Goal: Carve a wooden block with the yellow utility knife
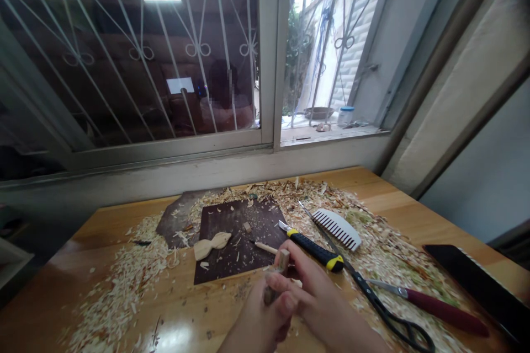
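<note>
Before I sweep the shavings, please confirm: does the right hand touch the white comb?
Apart: the head view shows the utility knife between the right hand and white comb.

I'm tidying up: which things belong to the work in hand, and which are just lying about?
Seemingly in the work: wooden piece, in left hand and right hand; black-and-yellow cutter; red-handled knife; bow-shaped wood; dark mat.

Probably just lying about: white comb; wood shavings; black slab.

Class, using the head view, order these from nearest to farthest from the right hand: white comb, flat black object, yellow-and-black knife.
1. Yellow-and-black knife: just beyond the right hand.
2. White comb: past the knife, to its right.
3. Flat black object: far over on the right.
</note>
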### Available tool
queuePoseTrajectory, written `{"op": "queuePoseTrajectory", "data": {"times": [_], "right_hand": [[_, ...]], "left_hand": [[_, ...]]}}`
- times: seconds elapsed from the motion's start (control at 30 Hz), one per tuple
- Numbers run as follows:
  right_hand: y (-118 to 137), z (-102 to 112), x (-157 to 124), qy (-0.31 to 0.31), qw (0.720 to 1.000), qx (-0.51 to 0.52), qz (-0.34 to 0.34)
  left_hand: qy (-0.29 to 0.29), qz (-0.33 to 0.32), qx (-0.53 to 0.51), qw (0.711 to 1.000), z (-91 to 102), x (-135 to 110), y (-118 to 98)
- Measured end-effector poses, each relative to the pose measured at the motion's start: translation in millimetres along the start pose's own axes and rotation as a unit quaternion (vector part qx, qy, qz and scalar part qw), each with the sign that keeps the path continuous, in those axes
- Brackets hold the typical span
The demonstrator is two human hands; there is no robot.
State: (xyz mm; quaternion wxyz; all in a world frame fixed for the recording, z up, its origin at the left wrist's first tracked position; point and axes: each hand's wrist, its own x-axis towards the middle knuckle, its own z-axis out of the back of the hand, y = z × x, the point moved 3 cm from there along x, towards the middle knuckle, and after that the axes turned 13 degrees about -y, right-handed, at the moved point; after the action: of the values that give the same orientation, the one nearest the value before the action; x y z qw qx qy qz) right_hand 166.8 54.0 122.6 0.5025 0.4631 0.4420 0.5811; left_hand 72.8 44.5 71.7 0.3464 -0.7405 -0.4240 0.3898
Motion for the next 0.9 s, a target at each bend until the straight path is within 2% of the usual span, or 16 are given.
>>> {"op": "queuePoseTrajectory", "data": {"times": [0.07, 0.13, 0.17, 0.23, 0.3, 0.5, 0.63, 0.7, 0.83, 0.9], "right_hand": [[2.1, -0.3, 1.6, 0.034, 0.998, 0.032, -0.03], [3.8, -0.5, 4.0, 0.049, 0.992, 0.099, -0.061], [4.3, -0.2, 5.4, 0.043, 0.989, 0.124, -0.068], [4.3, 0.9, 8.1, 0.022, 0.987, 0.148, -0.066], [3.1, 0.1, 9.3, 0.027, 0.986, 0.153, -0.057], [-3.1, -4.9, 9.9, 0.045, 0.986, 0.154, -0.042], [-5.9, -5.3, 11.2, 0.053, 0.991, 0.12, -0.034], [-7.5, -5.3, 11.1, 0.055, 0.993, 0.097, -0.03], [-10.8, -8.6, 7.6, 0.095, 0.989, 0.086, -0.075], [-8.8, -8.5, 6.4, 0.1, 0.989, 0.079, -0.071]], "left_hand": [[0.082, 0.039, -0.083, 0.992, -1.8, -0.1, -3.1], [0.175, 0.097, -0.17, 0.965, -7.0, -4.5, -10.9], [0.196, 0.107, -0.204, 0.953, -9.1, -6.8, -16.6], [0.203, 0.108, -0.246, 0.942, -12.4, -10.3, -27.3], [0.2, 0.108, -0.261, 0.938, -14.9, -12.2, -33.8], [0.163, 0.121, -0.28, 0.938, -10.6, -7.0, -33.9], [0.141, 0.144, -0.268, 0.942, -6.4, -4.2, -29.6], [0.089, 0.141, -0.234, 0.958, -5.3, -2.5, -26.2], [-0.083, 0.093, -0.136, 0.983, -1.0, 2.5, -18.3], [-0.122, 0.076, -0.101, 0.984, 0.7, 5.1, -14.6]]}}
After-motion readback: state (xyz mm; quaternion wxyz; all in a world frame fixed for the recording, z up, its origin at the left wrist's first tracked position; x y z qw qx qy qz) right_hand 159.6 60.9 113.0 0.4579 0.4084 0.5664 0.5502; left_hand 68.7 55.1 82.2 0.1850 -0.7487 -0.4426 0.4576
